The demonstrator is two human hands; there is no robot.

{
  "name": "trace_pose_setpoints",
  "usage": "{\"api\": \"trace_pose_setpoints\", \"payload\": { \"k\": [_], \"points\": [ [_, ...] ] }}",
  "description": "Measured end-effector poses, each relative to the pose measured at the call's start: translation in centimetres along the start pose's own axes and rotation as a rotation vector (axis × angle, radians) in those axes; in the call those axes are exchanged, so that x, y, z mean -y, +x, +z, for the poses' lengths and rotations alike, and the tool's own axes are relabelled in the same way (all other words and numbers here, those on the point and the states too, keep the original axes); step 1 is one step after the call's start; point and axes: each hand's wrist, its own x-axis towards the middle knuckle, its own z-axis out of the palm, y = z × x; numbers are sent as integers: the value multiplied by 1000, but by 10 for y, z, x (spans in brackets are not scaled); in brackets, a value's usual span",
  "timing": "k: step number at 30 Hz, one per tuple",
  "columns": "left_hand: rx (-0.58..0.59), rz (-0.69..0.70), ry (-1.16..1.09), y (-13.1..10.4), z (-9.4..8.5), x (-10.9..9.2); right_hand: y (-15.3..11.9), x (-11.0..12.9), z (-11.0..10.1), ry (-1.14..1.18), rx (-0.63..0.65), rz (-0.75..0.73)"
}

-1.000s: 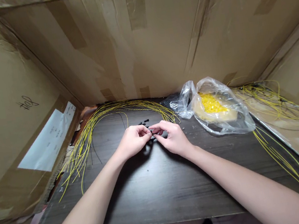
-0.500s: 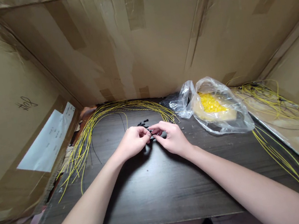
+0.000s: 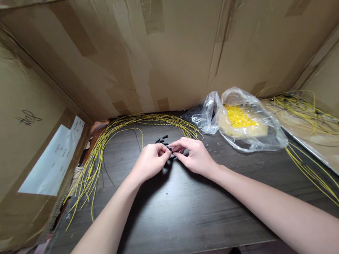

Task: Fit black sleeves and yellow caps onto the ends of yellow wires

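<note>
Small black pieces (image 3: 165,137) lie in a loose cluster on the dark surface (image 3: 170,220), right at my fingertips and just beyond them toward twelve o'clock; between my left hand (image 3: 152,160) and right hand (image 3: 195,156) I have what looks like one dark bit (image 3: 171,149), the grip of each clamped on it by thumb and forefinger – its shape is too covered to make out. It is so small that a slightly uneven pinch could flick it away, and I judge the smooth surface would let it skid; my knuckles sit so close to the cluster that a careless nudge could scatter the others. The yellow wires (image 3: 136,118) arch from nine o'clock over twelve to one; a sleeveless forearm drifting left could drag their loose ends. At two to three o'clock the clear bag (image 3: 275,139) gapes – a sideways knock could spill its yellow bits (image 3: 240,117).
</note>
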Motion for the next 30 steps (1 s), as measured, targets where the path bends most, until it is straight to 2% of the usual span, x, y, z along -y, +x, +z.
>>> {"api": "trace_pose_setpoints", "payload": {
  "k": [7,17,30],
  "points": [
    [7,0,-5,2,2,4,0,2,1,-5,-1,-4],
    [63,-16,27,-1,-1,-2,1,1,1,0,-3,19],
    [112,-15,13,-2,-1,0,1,0,2,53,-4,74]
  ]
}}
